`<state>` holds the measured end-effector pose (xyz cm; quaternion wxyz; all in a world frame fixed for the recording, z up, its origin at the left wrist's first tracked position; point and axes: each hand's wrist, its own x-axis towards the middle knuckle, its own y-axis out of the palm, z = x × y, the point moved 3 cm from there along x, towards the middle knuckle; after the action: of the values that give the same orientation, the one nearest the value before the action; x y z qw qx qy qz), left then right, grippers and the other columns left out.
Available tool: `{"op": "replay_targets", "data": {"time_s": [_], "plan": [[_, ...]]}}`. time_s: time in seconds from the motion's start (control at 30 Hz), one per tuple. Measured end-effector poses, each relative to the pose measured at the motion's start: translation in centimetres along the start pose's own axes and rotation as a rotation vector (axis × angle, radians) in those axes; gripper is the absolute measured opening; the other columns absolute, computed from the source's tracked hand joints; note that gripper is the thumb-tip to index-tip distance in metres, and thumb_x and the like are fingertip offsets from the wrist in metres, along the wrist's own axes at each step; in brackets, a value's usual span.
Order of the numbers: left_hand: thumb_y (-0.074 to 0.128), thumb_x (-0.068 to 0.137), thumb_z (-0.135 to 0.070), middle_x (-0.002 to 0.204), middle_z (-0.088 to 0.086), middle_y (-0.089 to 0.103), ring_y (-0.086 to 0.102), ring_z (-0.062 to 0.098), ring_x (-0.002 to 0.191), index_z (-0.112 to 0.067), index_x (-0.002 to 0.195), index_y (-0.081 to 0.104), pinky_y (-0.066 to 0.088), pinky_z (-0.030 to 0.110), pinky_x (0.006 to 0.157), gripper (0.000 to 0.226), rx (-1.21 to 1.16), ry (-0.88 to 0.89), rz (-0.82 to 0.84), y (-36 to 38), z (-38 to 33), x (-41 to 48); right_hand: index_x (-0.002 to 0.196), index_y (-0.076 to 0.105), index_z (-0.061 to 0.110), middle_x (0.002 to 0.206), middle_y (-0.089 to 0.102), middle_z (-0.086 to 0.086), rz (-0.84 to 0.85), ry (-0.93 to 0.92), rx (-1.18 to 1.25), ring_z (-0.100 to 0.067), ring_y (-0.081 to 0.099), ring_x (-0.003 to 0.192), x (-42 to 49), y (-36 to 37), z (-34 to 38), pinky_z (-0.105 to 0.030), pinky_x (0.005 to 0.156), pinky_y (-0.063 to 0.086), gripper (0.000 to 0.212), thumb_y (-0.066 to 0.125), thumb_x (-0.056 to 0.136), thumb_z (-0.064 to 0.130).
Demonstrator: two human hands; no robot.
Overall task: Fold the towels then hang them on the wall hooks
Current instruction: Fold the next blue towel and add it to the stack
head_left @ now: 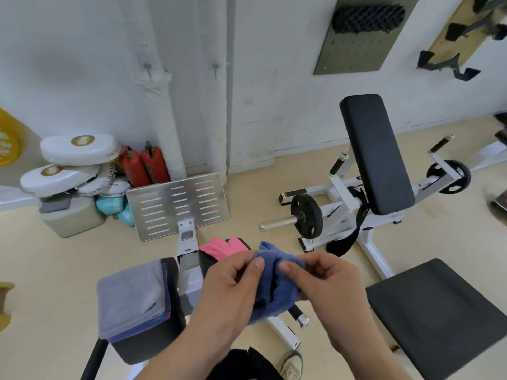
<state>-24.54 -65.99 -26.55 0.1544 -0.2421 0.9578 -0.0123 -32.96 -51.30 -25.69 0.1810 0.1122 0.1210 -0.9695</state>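
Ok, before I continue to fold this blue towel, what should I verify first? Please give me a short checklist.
1. Grip on the blue towel: ok, the left hand and right hand both pinch its upper edge.
2. Blue towel folded flat: not ok, it hangs bunched between the hands.
3. Grey towel stack folded: ok, it lies neatly on the bench pad.
4. Pink towel folded: cannot tell, the hands partly hide it.
5. Left wall hook and right wall hook free: ok, no towel hangs on either.
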Motion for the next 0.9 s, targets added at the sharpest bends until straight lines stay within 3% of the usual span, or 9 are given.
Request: {"op": "replay_targets", "data": {"time_s": [0.1,0.17,0.3,0.4,0.5,0.6,0.8,0.9], "plan": [[0.053,0.106,-0.016,0.098,-0.006,0.080,0.075,0.014,0.097,-0.040,0.103,0.079,0.061,0.035,0.091,0.036,-0.048,-0.035,0.027,0.6,1.2,-0.6,0.082,0.080,0.021,0.079,0.079,-0.008,0.065,-0.009,-0.064,-0.031,0.077,0.074,-0.3,1.2,-0.2,-0.049,0.072,0.064,0.016,0.074,0.091,0.009],[0.055,0.105,-0.015,0.102,-0.005,0.079,0.075,0.012,0.099,-0.040,0.103,0.080,0.060,0.028,0.086,0.035,-0.100,-0.034,-0.005,0.6,1.6,-1.0,0.088,0.081,0.023,0.080,0.078,-0.005,0.082,-0.025,-0.118,-0.025,0.074,0.069,-0.7,2.2,-0.4,-0.046,0.067,0.061,0.015,0.072,0.093,0.011],[0.061,0.101,-0.014,0.094,-0.010,0.081,0.073,0.000,0.092,-0.036,0.093,0.082,0.055,0.018,0.084,0.032,-0.134,-0.071,-0.090,-0.5,2.1,-1.0,0.084,0.082,0.019,0.077,0.076,-0.018,0.116,-0.013,-0.101,-0.046,0.071,0.077,-1.1,3.5,-0.7,-0.058,0.078,0.059,0.010,0.075,0.091,0.016],[0.061,0.101,-0.018,0.085,0.004,0.080,0.072,0.009,0.083,-0.027,0.093,0.083,0.058,0.031,0.087,0.025,-0.139,-0.069,-0.055,-1.1,2.3,-1.1,0.080,0.081,0.017,0.073,0.073,-0.027,0.095,0.025,-0.045,-0.053,0.068,0.075,-1.3,4.0,-0.7,-0.062,0.077,0.058,0.006,0.080,0.086,0.017],[0.060,0.103,-0.021,0.091,0.003,0.081,0.076,0.020,0.095,-0.030,0.099,0.082,0.060,0.047,0.094,0.024,-0.148,-0.067,-0.004,-1.7,2.9,-1.2,0.079,0.082,0.019,0.073,0.075,-0.022,0.071,0.024,-0.035,-0.050,0.071,0.078,-1.4,4.9,-0.8,-0.061,0.078,0.060,0.007,0.079,0.085,0.016],[0.060,0.103,-0.017,0.095,0.001,0.080,0.076,0.025,0.097,-0.031,0.099,0.082,0.059,0.055,0.092,0.027,-0.144,-0.054,0.002,-2.6,3.4,-1.1,0.077,0.082,0.021,0.071,0.075,-0.019,0.036,0.022,-0.038,-0.046,0.072,0.076,-1.7,5.9,-0.8,-0.059,0.079,0.060,0.015,0.077,0.088,0.012],[0.068,0.096,-0.017,0.092,0.005,0.070,0.068,0.018,0.089,-0.023,0.092,0.078,0.055,0.043,0.082,0.013,0.067,0.089,-0.012,-5.0,4.1,-1.3,0.079,0.080,0.027,0.073,0.077,-0.010,0.129,0.005,-0.159,-0.040,0.072,0.077,-2.4,8.8,-1.0,-0.056,0.080,0.060,0.033,0.063,0.095,0.004],[0.071,0.091,-0.010,0.094,-0.003,0.072,0.070,0.011,0.090,-0.035,0.095,0.081,0.059,0.034,0.081,0.027,0.059,0.089,-0.016,-6.6,4.6,-1.2,0.080,0.081,0.031,0.073,0.079,-0.004,0.149,0.020,-0.169,-0.033,0.075,0.075,-2.8,9.7,-1.1,-0.046,0.078,0.063,0.041,0.061,0.093,-0.002]]}}
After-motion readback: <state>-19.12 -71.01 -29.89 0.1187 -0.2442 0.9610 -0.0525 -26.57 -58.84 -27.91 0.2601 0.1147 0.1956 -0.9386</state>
